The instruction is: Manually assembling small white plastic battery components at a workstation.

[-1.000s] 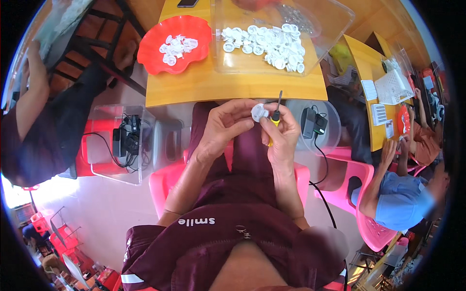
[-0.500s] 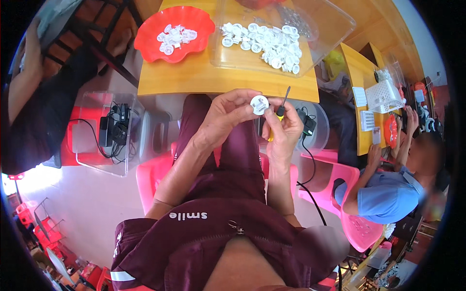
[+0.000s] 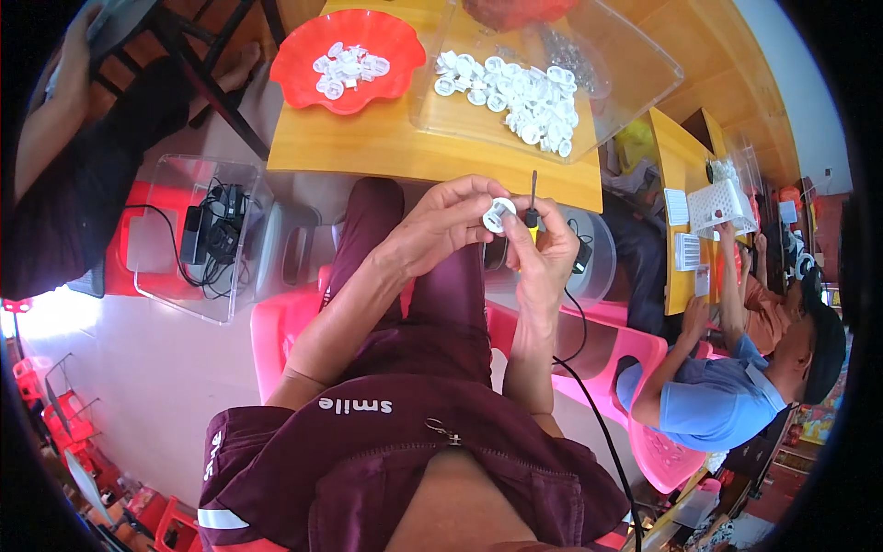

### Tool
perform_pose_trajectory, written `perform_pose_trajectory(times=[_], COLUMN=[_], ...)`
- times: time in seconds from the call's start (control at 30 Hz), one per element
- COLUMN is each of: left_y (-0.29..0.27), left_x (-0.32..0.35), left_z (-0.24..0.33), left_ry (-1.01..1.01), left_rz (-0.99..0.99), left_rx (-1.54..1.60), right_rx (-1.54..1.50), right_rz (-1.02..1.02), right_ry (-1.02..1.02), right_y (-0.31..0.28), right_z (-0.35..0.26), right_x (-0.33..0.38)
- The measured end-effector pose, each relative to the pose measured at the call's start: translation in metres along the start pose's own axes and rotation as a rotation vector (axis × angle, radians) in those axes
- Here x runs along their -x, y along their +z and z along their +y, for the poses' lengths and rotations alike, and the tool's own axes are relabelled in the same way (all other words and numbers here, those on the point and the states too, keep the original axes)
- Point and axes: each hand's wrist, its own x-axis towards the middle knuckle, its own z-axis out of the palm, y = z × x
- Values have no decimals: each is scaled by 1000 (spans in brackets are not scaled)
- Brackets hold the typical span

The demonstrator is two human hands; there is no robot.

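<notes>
A small round white plastic part [image 3: 498, 215] is pinched in the fingertips of my left hand [image 3: 440, 228], above my lap and just off the near table edge. My right hand [image 3: 544, 247] is closed around a screwdriver [image 3: 533, 217] with a yellow handle. Its dark shaft points up, away from the part, and most of the handle is hidden by my fingers. The right thumb presses on the part's near right side.
On the wooden table [image 3: 368, 152] stand a red wavy bowl [image 3: 296, 57] and a clear tray [image 3: 664, 75], both with white parts [image 3: 538, 106]. A clear bin [image 3: 156, 267] with black adapters sits left. A black cable [image 3: 602, 419] runs right, near a person in blue [image 3: 713, 396].
Both hands and the white part have shifted slightly right and down, and the part has turned. The screwdriver shaft stands more upright. At right, a person's arm now reaches up to the white basket.
</notes>
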Motion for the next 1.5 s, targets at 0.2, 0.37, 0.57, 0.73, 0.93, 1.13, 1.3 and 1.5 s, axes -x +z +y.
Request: perform_pose_trajectory(times=[0.2, 0.37, 0.57, 0.73, 0.93, 1.13, 1.3, 1.5], left_y=[4, -2, -8, -4, -2, -2, -1, -1], left_x=[2, 4, 4, 3, 6, 7, 7, 7], left_z=[-4, -7, 4, 4, 3, 3, 4, 5], left_ry=[48, 150, 135, 141, 149, 174, 171, 186], left_rz=[55, 43, 49, 107, 105, 123, 128, 142], left_rx=[-131, -107, 47, 24, -22, -67, -86, -135], right_rx=[-108, -142, 193, 347, 416, 412, 322, 316], right_rz=[99, 82, 46, -46, -13, -16, -62, -103], right_ry=[88, 82, -75, -178, -219, -222, -178, -218], right_y=[3, 9, 12, 13, 13, 13, 9, 5], right_z=[11, 9, 0, 5, 9, 9, 12, 13], right_x=[1, 0, 17, 24, 25, 24, 22, 19])
